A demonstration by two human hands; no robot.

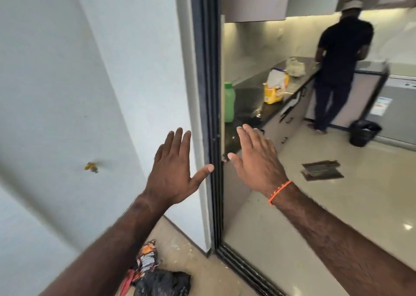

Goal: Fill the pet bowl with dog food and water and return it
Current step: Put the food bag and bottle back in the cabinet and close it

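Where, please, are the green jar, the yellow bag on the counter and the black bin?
green jar point(229, 103), head view, on its side wall.
yellow bag point(275, 93), head view, on its front face.
black bin point(363, 133), head view, on its outer wall.

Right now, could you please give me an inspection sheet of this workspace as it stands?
Surface: dark kitchen counter beyond the doorway; glossy floor.
Job's things: yellow bag, possibly dog food, open on the counter; no pet bowl seen.
Clutter: green jar at the counter's near end; crumpled wrappers on the floor by the wall; black bin; dark mat.
Hands: left hand and right hand raised, fingers straight, holding nothing.
Cables: nothing seen.
Surroundings: dark door frame, white wall; another person stands at the counter.
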